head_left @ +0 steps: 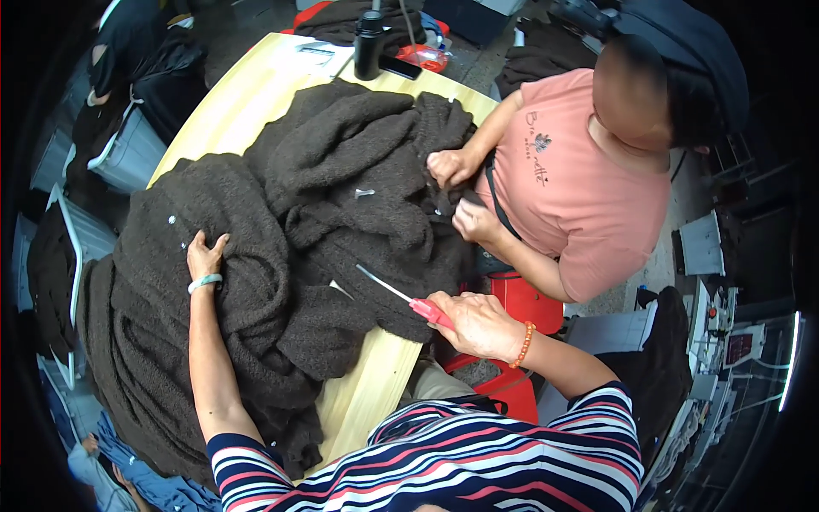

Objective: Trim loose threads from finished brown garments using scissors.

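A heap of thick dark brown fleecy fabric (213, 205) covers most of the table, its folds hanging over the left and near sides. On the left part of it my left hand (206, 258) lies with thumb and fingers apart, a pale bangle at the wrist. Small white bits dot the cloth around those fingertips. My right hand (478, 326), wearing an orange bead bracelet, is closed round a red-handled tool (431, 313) with a long thin metal shaft. The shaft points up and left over the fabric; whether its tip touches is unclear.
Across the right corner, a person in a pink shirt (580, 188) grips the fabric with both hands. A black bottle (368, 47) and phone (399, 67) stand at the far end of the table (256, 75). Red stools (525, 299) are at right; grey bins (128, 149) at left.
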### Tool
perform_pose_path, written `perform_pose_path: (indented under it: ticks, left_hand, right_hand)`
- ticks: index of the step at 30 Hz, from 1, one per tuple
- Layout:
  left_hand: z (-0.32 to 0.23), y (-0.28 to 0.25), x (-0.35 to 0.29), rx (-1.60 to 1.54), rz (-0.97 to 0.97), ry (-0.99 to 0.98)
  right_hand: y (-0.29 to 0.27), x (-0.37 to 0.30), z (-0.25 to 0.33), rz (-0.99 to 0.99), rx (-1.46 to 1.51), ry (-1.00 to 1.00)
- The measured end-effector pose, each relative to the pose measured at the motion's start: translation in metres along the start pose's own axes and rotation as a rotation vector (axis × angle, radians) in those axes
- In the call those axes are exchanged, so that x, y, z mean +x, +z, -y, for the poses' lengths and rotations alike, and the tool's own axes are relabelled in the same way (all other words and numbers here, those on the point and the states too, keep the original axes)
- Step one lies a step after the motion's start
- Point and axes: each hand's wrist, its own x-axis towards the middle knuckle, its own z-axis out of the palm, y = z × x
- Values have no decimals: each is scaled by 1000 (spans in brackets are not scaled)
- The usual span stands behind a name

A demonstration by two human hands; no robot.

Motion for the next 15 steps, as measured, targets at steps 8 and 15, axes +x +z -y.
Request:
perform_pose_path:
  ticks: [8, 15]
  left_hand:
    - [-12, -1, 8, -104, -491, 143]
    - [-284, 19, -77, -926, 610, 118]
  right_hand:
    - [5, -15, -25, -94, 96, 27]
    - [-10, -44, -56, -207, 193, 111]
